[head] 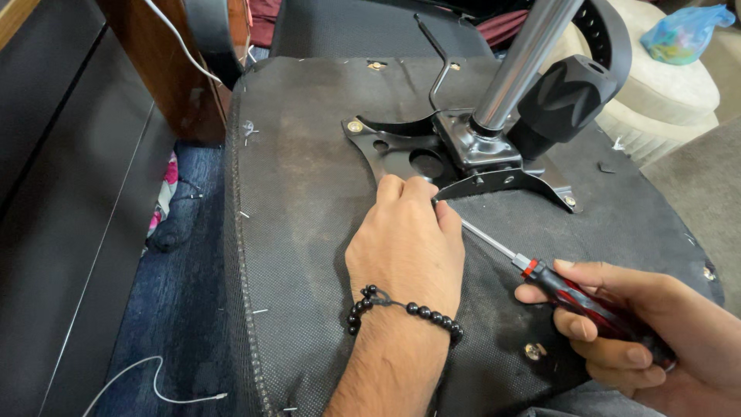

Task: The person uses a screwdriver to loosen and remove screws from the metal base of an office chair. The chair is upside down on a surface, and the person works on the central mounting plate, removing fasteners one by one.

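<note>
The screwdriver (540, 272) is lying at a slant across the upturned chair seat (301, 232), its red and black handle toward the seat's near right edge and its thin steel shaft running up and left toward the middle. The right hand (641, 324) is wrapping around that handle in a firm grasp, thumb along the top. The tip is hidden behind the left hand (405, 239), which is resting knuckles-up on the dusty fabric with its fingers curling down at the near edge of the black metal mounting plate (401, 158); whether those fingers are pinching a screw or only steadying the tip cannot be told. A bead bracelet (405, 309) is sitting on that wrist.

The plate is bolted near the centre of the seat, with 1 brass-coloured screw (354, 126) showing at its far left arm and another at its right arm. A chrome gas cylinder (525, 62) is rising from the plate, a black knob (567, 96) beside it and a bent lever (440, 69) behind.

The likely trouble: the tip is working right beside fingertips, so if the blade is seating poorly and pressure is going on at this shallow angle, it could be slipping out, jabbing the left fingers or chewing the screw head. The seat seems only loosely propped, so it may also be shifting under the push.
</note>
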